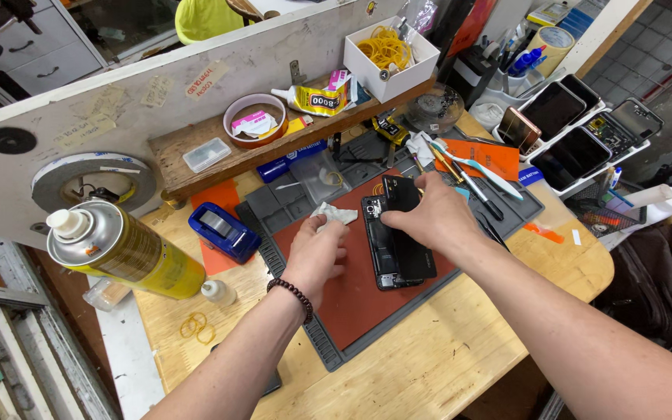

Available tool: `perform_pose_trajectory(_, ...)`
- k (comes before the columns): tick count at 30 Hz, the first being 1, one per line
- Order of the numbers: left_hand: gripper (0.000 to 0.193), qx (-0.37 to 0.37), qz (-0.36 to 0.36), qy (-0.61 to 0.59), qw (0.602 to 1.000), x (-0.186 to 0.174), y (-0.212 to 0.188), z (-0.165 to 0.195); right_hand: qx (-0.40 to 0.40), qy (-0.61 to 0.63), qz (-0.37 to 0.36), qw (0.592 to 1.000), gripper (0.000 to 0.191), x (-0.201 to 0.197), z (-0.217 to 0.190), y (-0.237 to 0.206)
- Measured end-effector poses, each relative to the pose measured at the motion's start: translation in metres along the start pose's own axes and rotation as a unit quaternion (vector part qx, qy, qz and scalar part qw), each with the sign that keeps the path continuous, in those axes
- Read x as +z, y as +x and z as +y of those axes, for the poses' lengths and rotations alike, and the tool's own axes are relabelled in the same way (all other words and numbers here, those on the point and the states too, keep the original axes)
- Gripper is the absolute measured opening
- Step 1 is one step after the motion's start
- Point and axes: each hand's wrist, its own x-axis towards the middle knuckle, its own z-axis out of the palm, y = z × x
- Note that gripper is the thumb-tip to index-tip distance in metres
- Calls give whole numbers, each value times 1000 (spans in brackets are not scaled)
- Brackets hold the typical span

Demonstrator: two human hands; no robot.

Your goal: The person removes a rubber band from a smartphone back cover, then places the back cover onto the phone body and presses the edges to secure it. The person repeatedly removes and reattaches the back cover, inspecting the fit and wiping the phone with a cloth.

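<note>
A black phone (386,253) with its back opened lies on a red and grey work mat (367,307) on the wooden bench. My right hand (433,218) grips a black back cover (407,233), holding it tilted over the phone. My left hand (316,253) rests on the mat just left of the phone, fingers curled onto a crumpled white wipe (334,214). A dark bead bracelet sits on my left wrist.
A yellow spray can (122,249) lies on its side at the left by a blue tape dispenser (223,231). A wooden shelf (196,167) holds a glue tube, tape roll and a white box of rubber bands (389,54). Several phones (577,128) stand racked at the right; tools lie behind the mat.
</note>
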Motion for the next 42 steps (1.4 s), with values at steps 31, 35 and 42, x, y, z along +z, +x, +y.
perform_pose_trajectory(31, 45, 76, 46, 162, 983, 31, 51, -17, 19, -169, -55, 984, 86, 38, -31, -5)
perform_pose_trajectory(35, 45, 79, 42, 189, 978, 33, 51, -12, 16, -171, -54, 984, 82, 39, -30, -3)
perform_pose_trajectory(42, 38, 32, 36, 183, 982, 39, 59, -7, 8, -66, 24, 997, 61, 42, 1, 12)
